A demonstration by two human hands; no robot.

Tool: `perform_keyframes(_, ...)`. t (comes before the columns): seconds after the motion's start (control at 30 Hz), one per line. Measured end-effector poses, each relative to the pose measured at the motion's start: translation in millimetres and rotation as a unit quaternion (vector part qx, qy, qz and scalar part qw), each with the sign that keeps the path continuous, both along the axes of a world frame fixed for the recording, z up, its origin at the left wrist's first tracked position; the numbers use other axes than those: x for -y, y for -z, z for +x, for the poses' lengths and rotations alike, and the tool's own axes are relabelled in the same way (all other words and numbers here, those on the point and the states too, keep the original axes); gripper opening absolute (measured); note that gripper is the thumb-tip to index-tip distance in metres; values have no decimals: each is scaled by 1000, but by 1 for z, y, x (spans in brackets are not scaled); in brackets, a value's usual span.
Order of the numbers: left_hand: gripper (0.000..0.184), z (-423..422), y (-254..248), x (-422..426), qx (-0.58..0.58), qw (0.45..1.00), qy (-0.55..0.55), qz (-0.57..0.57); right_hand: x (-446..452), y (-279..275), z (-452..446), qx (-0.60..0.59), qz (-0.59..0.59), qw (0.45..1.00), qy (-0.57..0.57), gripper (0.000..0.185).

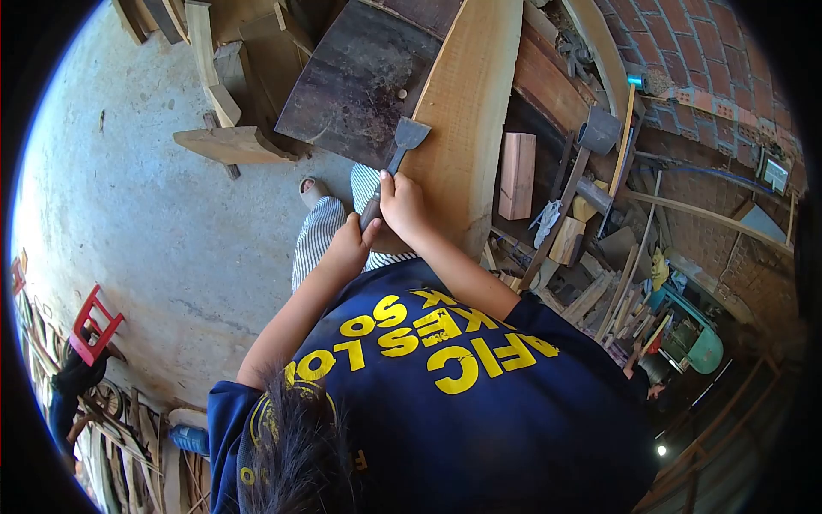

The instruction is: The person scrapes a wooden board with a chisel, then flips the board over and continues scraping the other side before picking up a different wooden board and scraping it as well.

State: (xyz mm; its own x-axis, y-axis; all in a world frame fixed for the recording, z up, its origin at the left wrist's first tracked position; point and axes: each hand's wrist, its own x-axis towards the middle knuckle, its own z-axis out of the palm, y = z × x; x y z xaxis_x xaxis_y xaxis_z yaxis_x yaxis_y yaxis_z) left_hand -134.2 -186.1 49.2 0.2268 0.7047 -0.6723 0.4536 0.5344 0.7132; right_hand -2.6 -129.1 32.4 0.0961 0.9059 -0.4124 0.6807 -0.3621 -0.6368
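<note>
My left hand (345,246) is wrapped round the lower end of the brown wooden handle of a broad-bladed chisel (399,154). Higher up, at the top of the handle, my right hand (401,204) grips the same tool. Its flared grey metal blade points away from me, over the left edge of a long pale plank (471,111); whether the edge touches the wood I cannot tell. Left of the plank lies a dark, stained board (355,81). My legs in striped trousers (314,242) are below the hands.
On the right lie a reddish wood block (517,176), a large mallet (598,131) and piled offcuts beside a brick wall (685,51). Wood pieces (235,146) lean at the upper left. A red plastic stool (96,325) stands on the concrete floor (171,231). Other people are partly visible at both sides.
</note>
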Motion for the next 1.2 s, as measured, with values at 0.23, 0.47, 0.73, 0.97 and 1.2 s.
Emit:
perform_keyframes(0.23,57,9,2,-17,-7,1000,-13,4,-17,-4,-1,12,27,999,25,42)
perform_keyframes(0.47,59,20,1,-36,-1,999,-27,-18,-38,-2,6,36,23,999,23,44)
perform_keyframes(0.73,54,23,-5,-23,-4,1000,-14,6,-19,1,13,41,32,998,-18,44)
perform_keyframes(0.97,56,41,-2,-77,0,998,-54,16,-85,-6,21,39,24,999,28,46)
perform_keyframes(1.2,58,30,-8,-50,-5,1000,-19,-18,-47,-9,15,35,-5,999,18,46)
